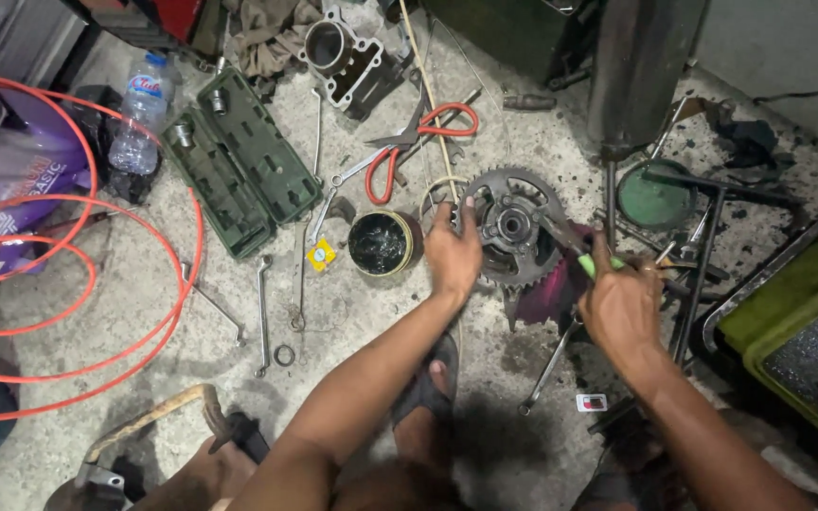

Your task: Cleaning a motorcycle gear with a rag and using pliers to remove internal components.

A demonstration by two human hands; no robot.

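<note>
A toothed metal sprocket with its hub (511, 227) lies flat on the stained concrete floor in front of me. My left hand (453, 254) rests on its left rim, fingers pressing the teeth. My right hand (620, 301) grips a tool with a green handle (591, 266), its dark metal shaft reaching up-left to the hub. A purple rag (549, 291) lies under the sprocket's right side. My foot in a sandal (433, 383) is planted just below.
An open tin of black grease (380, 243) sits left of the sprocket. Wrenches (263, 317), red-handled shears (416, 137), an open green socket case (239, 161), a cylinder block (347, 57), a plastic bottle (141, 114), orange hose (97, 284), a green lid (655, 194) and a green tray (797, 303) surround me.
</note>
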